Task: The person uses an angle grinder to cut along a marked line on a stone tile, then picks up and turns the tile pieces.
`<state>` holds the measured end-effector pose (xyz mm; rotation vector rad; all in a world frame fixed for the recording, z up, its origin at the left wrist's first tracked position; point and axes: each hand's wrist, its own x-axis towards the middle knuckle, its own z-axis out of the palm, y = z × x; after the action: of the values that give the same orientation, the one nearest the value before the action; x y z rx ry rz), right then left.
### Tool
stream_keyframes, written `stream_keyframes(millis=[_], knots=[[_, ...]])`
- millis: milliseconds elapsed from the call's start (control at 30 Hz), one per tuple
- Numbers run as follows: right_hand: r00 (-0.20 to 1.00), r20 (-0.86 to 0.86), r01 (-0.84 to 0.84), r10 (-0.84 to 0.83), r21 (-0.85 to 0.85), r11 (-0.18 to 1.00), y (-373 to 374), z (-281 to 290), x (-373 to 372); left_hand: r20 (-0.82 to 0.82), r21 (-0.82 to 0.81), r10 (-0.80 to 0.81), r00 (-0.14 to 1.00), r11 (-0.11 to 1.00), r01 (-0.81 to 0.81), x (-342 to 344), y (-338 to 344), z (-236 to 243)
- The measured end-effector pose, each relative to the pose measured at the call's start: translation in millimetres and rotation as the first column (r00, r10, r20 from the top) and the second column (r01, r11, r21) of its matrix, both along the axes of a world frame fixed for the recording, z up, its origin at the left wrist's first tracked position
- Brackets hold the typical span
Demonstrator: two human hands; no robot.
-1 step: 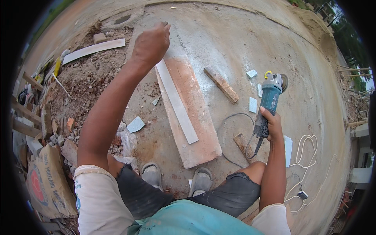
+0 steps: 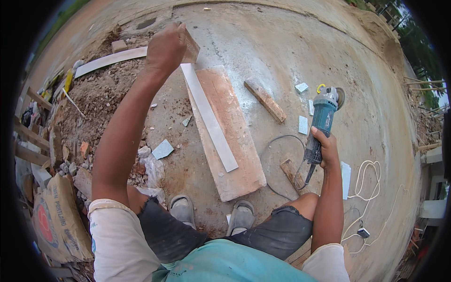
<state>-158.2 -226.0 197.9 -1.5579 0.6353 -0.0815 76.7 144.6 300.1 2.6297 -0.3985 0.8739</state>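
My left hand [image 2: 166, 48], fingers closed, grips the edge of a flat brownish tile piece [image 2: 191, 49] at the far end of the block. Below it a long, narrow pale tile strip [image 2: 210, 120] lies along a wide reddish slab [image 2: 237, 136], its far end close to the held piece. Out to the right, my right hand [image 2: 325, 146] is wrapped round the body of a teal and black angle grinder [image 2: 323, 115]. The grinder's disc [image 2: 341, 98] points away from me, and its dark cord [image 2: 272, 155] loops down to the ground.
Pale tile offcuts [image 2: 163, 149] and wooden pieces [image 2: 266, 102] lie around the slab. Another tile strip [image 2: 108, 62] rests on the rubble [image 2: 112, 101] at left, with a cement bag [image 2: 62, 218] nearer me. A white extension cord [image 2: 369, 188] curls at right.
My left hand has shifted a little to the left and turned, so the brownish tile piece now shows below its fingers. The right hand and grinder have hardly moved.
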Motion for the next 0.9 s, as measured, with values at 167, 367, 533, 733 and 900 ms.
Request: stream_keyframes(millis=[167, 367, 533, 733, 900], knots=[[1.000, 0.028, -0.010, 0.010, 0.005, 1.000, -1, -6, 2, -0.161, -0.501, 0.378, 0.911, 0.765, -0.406, 33, 146, -2], [0.999, 0.034, -0.009, 0.009, 0.015, 1.000, 10, -5, 12, -0.232, -0.888, 0.488, 0.842, 0.246, -0.388, 17, 290, -68], [1.000, 0.020, -0.011, 0.010, 0.041, 0.999, 19, -8, 27, -0.186, -0.941, 0.622, 0.761, 0.109, -0.319, -10, 342, -88], [1.000, 0.000, -0.009, 0.009, 0.081, 0.997, 32, -8, 42, -0.455, -0.838, 0.687, 0.566, -0.117, -0.532, -37, 348, -146], [1.000, -0.003, -0.031, 0.031, 0.051, 0.998, 44, -16, 58, -0.623, -0.762, 0.568, 0.537, -0.285, -0.582, -61, 409, -218]])
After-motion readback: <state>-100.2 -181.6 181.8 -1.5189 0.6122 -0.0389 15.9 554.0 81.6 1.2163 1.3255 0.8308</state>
